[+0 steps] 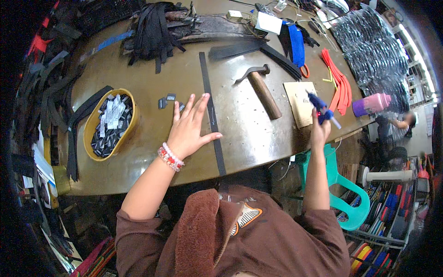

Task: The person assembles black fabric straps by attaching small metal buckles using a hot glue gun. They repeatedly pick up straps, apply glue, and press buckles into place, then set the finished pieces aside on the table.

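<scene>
My left hand (188, 131) lies with its fingers spread on the brown table (159, 152). Its fingertips and thumb reach a long black strap (206, 83) that runs from the far side to the near edge. Small black tags (170, 97) rest by the fingers, one of them partly hidden. Raised at the right, my right hand (319, 131) grips a blue glue gun (319, 104), with a pale glue stick (336, 123) jutting from its back. The nozzle is above a tan sheet (295, 104).
A yellow tub (87, 138) of black pieces stands left. A hammer (267, 97) lies mid-table. Orange strips (340, 90) and a pink-purple bottle (369, 105) sit right, black straps (154, 30) at the back. A green plastic chair (355, 207) stands below the right edge.
</scene>
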A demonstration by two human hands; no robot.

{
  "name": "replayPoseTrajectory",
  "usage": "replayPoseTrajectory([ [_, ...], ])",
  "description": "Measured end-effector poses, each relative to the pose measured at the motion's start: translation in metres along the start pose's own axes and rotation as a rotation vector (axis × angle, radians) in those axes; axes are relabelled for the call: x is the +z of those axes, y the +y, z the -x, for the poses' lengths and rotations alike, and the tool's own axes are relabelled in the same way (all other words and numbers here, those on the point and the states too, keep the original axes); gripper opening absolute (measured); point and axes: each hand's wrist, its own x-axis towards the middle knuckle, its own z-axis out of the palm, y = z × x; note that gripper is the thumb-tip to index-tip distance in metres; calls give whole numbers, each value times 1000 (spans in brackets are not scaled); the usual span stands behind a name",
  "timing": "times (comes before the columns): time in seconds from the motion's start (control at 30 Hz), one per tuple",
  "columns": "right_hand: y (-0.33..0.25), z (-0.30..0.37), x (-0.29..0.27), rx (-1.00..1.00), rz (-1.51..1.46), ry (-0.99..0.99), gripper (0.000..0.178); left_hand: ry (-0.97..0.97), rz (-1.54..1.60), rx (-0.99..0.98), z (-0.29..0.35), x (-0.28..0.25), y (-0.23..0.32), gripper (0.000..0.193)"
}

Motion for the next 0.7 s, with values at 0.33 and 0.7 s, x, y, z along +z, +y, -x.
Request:
replayPoseTrajectory([
  [0.33, -33, 29, 34, -706, 69, 7, 16, 160, 383, -36, -14, -8, -29, 76],
  [0.7, -57, -139, 209, -584, 699, -137, 35, 235, 430, -40, -17, -8, -35, 71],
])
